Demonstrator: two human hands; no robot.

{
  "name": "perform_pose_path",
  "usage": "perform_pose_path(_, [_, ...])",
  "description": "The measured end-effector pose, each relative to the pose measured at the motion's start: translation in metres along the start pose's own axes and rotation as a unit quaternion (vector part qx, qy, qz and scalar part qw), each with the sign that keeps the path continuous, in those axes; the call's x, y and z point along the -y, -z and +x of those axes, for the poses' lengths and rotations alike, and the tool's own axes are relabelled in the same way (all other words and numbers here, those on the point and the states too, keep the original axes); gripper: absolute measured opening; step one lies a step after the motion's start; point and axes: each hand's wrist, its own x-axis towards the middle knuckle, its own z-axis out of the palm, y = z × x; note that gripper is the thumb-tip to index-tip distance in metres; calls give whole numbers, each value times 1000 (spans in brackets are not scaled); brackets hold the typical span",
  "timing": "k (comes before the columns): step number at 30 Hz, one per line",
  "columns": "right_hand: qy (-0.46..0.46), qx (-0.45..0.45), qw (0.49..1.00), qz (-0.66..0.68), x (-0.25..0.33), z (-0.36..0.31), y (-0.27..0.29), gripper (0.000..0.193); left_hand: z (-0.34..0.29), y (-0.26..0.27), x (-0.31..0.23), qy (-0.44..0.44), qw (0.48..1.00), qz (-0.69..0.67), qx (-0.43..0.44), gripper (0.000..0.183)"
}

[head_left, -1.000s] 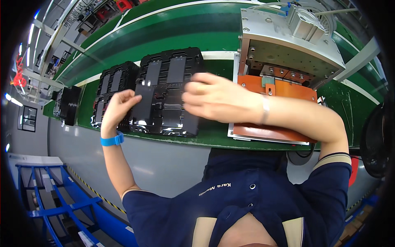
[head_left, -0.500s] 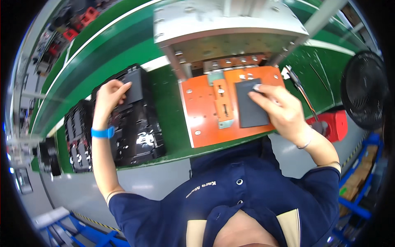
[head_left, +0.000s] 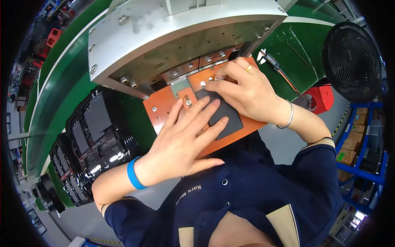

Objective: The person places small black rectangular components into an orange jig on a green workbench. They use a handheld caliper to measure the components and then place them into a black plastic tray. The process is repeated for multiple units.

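Note:
A flat dark grey rectangular plate (head_left: 227,117) lies at a slant on the orange base board (head_left: 155,99) of a metal fixture. My left hand (head_left: 181,144) is spread open over the board, fingertips on or just above the plate's left side and beside an orange clamp strip (head_left: 187,95) with a bolt. My right hand (head_left: 251,88) is closed in a pinch at the plate's far edge. Next to its fingertips shows a small white piece (head_left: 203,83); what the pinch holds is hidden.
The fixture's heavy metal frame (head_left: 185,37) overhangs the board. Black moulded trays (head_left: 105,150) with grey plates (head_left: 98,117) stand at left. On the right are a caliper (head_left: 279,72) on the green bench (head_left: 302,49), a black fan (head_left: 351,61) and a red stool (head_left: 321,99).
My left hand has left the grey plate in the black tray and come over to the orange board. The right hand has shifted to the plate's far edge. The view has turned.

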Motion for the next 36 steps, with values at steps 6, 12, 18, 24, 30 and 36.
perform_pose_path(6, [-5, -2, 997, -73, -2, 1, -5, 24, -1, -8, 7, -9, 1000, -6, 0, 70])
perform_pose_path(12, [12, -56, 998, 29, -7, -4, -4, 23, -1, -6, 6, -4, 1000, -12, 9, 70])
perform_pose_path(18, [24, -38, 999, -4, -5, -6, -3, 18, 0, -6, 7, -7, 1000, -16, 10, 69])
perform_pose_path(24, [25, -28, 996, -85, 0, -4, -9, 22, -1, -5, 6, 6, 1000, -14, 6, 68])
perform_pose_path(30, [1, 21, 998, -58, 1, -7, -2, 31, 0, -6, 5, 7, 1000, -4, 0, 66])
perform_pose_path(36, [-12, 90, 995, -46, 3, -1, 3, 36, 0, -7, 5, 4, 1000, -7, 0, 66])
